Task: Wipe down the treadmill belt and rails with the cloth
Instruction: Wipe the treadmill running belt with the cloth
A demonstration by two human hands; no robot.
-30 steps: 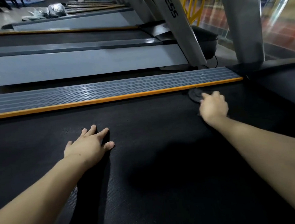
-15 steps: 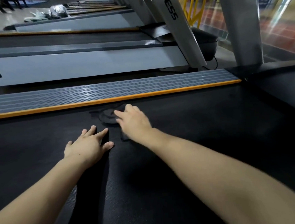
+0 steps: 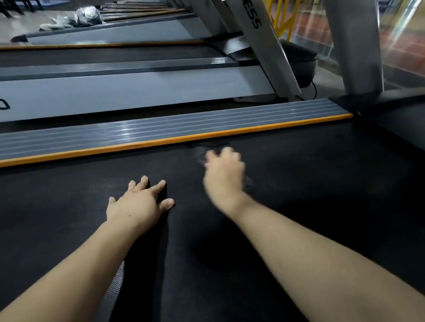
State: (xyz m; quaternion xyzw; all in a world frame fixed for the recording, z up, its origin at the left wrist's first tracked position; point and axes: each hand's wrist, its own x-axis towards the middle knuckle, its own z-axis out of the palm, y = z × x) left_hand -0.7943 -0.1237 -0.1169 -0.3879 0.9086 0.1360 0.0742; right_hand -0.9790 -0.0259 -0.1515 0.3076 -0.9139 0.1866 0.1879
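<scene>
The black treadmill belt (image 3: 298, 205) fills the lower view. Along its far edge runs a grey ribbed side rail (image 3: 153, 130) with an orange strip. My left hand (image 3: 138, 204) lies flat on the belt, fingers spread, holding nothing. My right hand (image 3: 224, 176) is blurred with motion and presses a dark cloth (image 3: 200, 153) against the belt close to the orange strip. Only a blurred edge of the cloth shows beyond the fingers; most of it is hidden under the hand.
A grey upright post (image 3: 351, 35) rises at the belt's far right corner. Beyond the rail stands a neighbouring treadmill (image 3: 114, 92) with its slanted silver upright (image 3: 254, 30). Yellow railings (image 3: 283, 5) and a glass wall lie at the back right.
My right hand swept the cloth left along the belt from near the front post to beside my left hand, and has now moved partway back to the right. My left hand stayed put.
</scene>
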